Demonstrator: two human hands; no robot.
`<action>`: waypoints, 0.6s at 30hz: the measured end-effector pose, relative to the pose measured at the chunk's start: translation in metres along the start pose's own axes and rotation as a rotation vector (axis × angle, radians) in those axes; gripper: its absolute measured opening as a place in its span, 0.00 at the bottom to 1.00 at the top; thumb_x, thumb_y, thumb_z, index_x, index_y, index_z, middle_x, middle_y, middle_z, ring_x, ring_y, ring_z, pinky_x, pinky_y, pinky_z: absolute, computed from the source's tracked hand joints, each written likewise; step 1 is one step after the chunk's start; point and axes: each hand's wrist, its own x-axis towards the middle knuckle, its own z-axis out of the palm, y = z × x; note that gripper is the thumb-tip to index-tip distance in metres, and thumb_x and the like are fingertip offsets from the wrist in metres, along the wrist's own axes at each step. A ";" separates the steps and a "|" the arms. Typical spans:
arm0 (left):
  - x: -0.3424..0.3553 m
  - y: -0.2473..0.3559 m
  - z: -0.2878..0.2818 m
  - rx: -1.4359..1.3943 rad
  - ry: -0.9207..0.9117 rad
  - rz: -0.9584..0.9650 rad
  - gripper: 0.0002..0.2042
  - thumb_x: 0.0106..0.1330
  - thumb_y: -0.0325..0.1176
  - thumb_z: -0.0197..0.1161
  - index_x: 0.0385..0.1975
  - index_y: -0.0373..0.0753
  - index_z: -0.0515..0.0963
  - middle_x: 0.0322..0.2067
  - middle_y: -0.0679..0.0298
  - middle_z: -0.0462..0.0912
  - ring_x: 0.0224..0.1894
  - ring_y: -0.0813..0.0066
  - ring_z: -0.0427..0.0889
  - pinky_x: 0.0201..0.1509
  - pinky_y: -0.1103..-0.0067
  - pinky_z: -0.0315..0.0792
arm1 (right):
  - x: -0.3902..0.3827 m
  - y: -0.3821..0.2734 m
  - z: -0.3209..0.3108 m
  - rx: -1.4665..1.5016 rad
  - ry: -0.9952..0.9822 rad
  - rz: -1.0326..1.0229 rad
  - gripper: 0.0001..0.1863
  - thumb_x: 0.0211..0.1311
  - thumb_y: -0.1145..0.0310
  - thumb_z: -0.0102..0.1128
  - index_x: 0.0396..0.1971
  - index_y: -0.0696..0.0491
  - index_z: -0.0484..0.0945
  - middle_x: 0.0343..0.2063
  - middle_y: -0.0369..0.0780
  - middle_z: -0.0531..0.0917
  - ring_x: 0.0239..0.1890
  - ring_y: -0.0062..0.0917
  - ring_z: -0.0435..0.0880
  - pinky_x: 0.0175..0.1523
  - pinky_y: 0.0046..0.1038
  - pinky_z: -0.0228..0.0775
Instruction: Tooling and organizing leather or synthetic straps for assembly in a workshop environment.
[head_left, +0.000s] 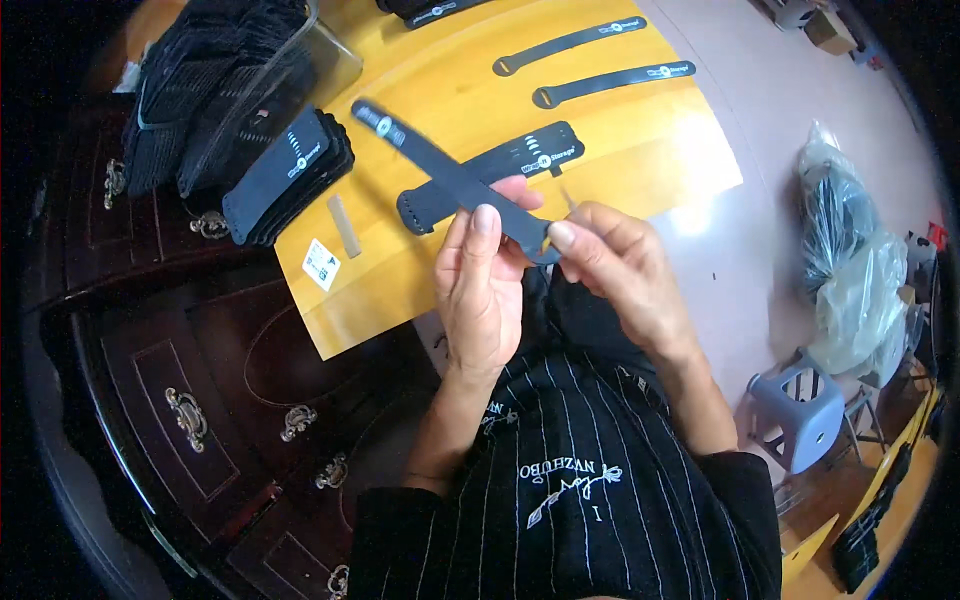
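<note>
My left hand (pixel 482 275) grips a black hook-and-loop strap (pixel 430 160) near its wide slotted end, thumb on top. The strap's long tongue, with white print at the tip, slants up to the left above the table. At the slotted end my right hand (pixel 625 265) is closed in a pinch, its thumb beside the slot. A thin grey pointed tool (pixel 568 197) sticks up from its fingers; the rest of it is hidden. Beneath the held strap lies a pile of similar black straps (pixel 500 165) on the yellow table (pixel 400 290).
Two single straps, an upper strap (pixel 570 45) and a lower strap (pixel 615 83), lie at the far right. At left are a strap stack (pixel 290 180) and a clear bin (pixel 335 60) of straps. Dark drawers (pixel 180 400) stand left; a blue stool (pixel 800 415) and plastic bags (pixel 855 285) stand right.
</note>
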 end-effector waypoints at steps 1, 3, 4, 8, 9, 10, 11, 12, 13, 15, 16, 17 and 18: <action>-0.002 -0.001 -0.003 -0.046 -0.066 -0.012 0.16 0.73 0.38 0.46 0.50 0.32 0.70 0.44 0.58 0.76 0.40 0.79 0.76 0.44 0.80 0.72 | -0.001 -0.005 -0.002 0.225 -0.051 0.163 0.14 0.62 0.58 0.60 0.28 0.54 0.78 0.15 0.27 0.71 0.15 0.06 0.60 0.19 0.12 0.49; -0.003 -0.005 -0.007 -0.121 -0.140 -0.019 0.15 0.72 0.36 0.48 0.49 0.31 0.69 0.45 0.55 0.76 0.40 0.76 0.77 0.44 0.79 0.73 | 0.003 -0.005 -0.007 0.312 -0.065 0.186 0.13 0.62 0.57 0.59 0.25 0.51 0.76 0.14 0.25 0.69 0.12 0.05 0.55 0.16 0.11 0.43; -0.004 -0.006 -0.005 -0.091 -0.167 0.014 0.15 0.71 0.35 0.50 0.49 0.31 0.69 0.45 0.55 0.76 0.40 0.75 0.77 0.44 0.79 0.73 | 0.004 -0.004 -0.009 0.349 -0.054 0.199 0.13 0.63 0.57 0.59 0.25 0.51 0.76 0.14 0.24 0.68 0.12 0.05 0.55 0.16 0.11 0.42; -0.007 -0.011 0.000 -0.019 -0.150 0.070 0.14 0.70 0.33 0.52 0.50 0.32 0.67 0.47 0.52 0.75 0.44 0.70 0.77 0.48 0.74 0.73 | -0.002 -0.006 -0.012 0.312 -0.013 0.155 0.14 0.64 0.57 0.57 0.26 0.51 0.74 0.15 0.26 0.69 0.14 0.07 0.58 0.19 0.13 0.47; -0.007 -0.011 0.001 0.023 -0.130 0.104 0.13 0.70 0.34 0.51 0.50 0.33 0.67 0.47 0.52 0.74 0.45 0.69 0.77 0.50 0.73 0.73 | -0.004 -0.007 -0.010 0.256 0.033 0.099 0.14 0.65 0.57 0.56 0.27 0.52 0.73 0.16 0.28 0.70 0.15 0.09 0.60 0.20 0.14 0.51; -0.007 -0.011 0.002 0.029 -0.128 0.103 0.13 0.70 0.34 0.51 0.50 0.33 0.67 0.47 0.52 0.74 0.45 0.69 0.77 0.50 0.73 0.73 | -0.007 -0.009 -0.008 0.262 0.031 0.101 0.14 0.65 0.57 0.56 0.27 0.52 0.73 0.16 0.28 0.70 0.15 0.09 0.60 0.20 0.14 0.51; -0.005 -0.010 0.003 0.039 -0.103 0.124 0.13 0.70 0.34 0.51 0.49 0.34 0.67 0.48 0.51 0.74 0.46 0.68 0.77 0.51 0.71 0.73 | -0.010 -0.010 -0.006 0.070 0.142 -0.029 0.13 0.66 0.59 0.55 0.29 0.54 0.74 0.17 0.30 0.71 0.17 0.13 0.64 0.23 0.17 0.56; -0.004 -0.011 0.001 0.047 -0.078 0.145 0.13 0.71 0.34 0.51 0.49 0.35 0.67 0.49 0.51 0.74 0.47 0.67 0.77 0.53 0.70 0.73 | -0.013 -0.009 -0.004 -0.124 0.252 -0.158 0.13 0.66 0.60 0.54 0.31 0.56 0.74 0.18 0.33 0.72 0.19 0.16 0.68 0.25 0.19 0.60; -0.002 -0.012 0.000 0.052 -0.074 0.144 0.13 0.71 0.34 0.51 0.49 0.35 0.67 0.49 0.51 0.74 0.47 0.67 0.77 0.53 0.70 0.73 | -0.016 -0.007 -0.003 -0.120 0.249 -0.155 0.13 0.66 0.60 0.54 0.31 0.56 0.74 0.18 0.33 0.72 0.19 0.16 0.68 0.25 0.19 0.60; 0.000 -0.014 -0.003 0.120 -0.085 0.168 0.15 0.71 0.39 0.49 0.51 0.36 0.66 0.53 0.49 0.71 0.50 0.65 0.76 0.54 0.71 0.72 | -0.023 -0.004 -0.003 -0.438 0.174 -0.293 0.11 0.66 0.64 0.53 0.36 0.58 0.74 0.20 0.39 0.74 0.22 0.22 0.71 0.29 0.23 0.65; -0.001 -0.014 -0.001 0.056 -0.043 0.141 0.12 0.71 0.34 0.51 0.49 0.36 0.67 0.51 0.49 0.73 0.50 0.65 0.76 0.55 0.68 0.72 | -0.026 -0.008 -0.004 -0.488 0.114 -0.262 0.09 0.65 0.67 0.54 0.38 0.57 0.75 0.25 0.43 0.78 0.25 0.26 0.77 0.33 0.25 0.69; 0.000 -0.015 -0.001 0.060 -0.042 0.138 0.12 0.71 0.34 0.51 0.49 0.36 0.67 0.51 0.49 0.73 0.50 0.65 0.76 0.55 0.68 0.72 | -0.026 -0.008 -0.004 -0.484 0.114 -0.260 0.09 0.65 0.67 0.54 0.38 0.57 0.75 0.25 0.43 0.78 0.25 0.26 0.77 0.33 0.25 0.69; 0.000 -0.016 -0.001 0.061 -0.057 0.147 0.13 0.71 0.34 0.51 0.50 0.36 0.67 0.51 0.49 0.73 0.50 0.65 0.76 0.55 0.67 0.72 | -0.025 -0.008 -0.003 -0.511 0.101 -0.326 0.10 0.65 0.67 0.54 0.39 0.57 0.76 0.27 0.44 0.80 0.27 0.29 0.79 0.34 0.26 0.70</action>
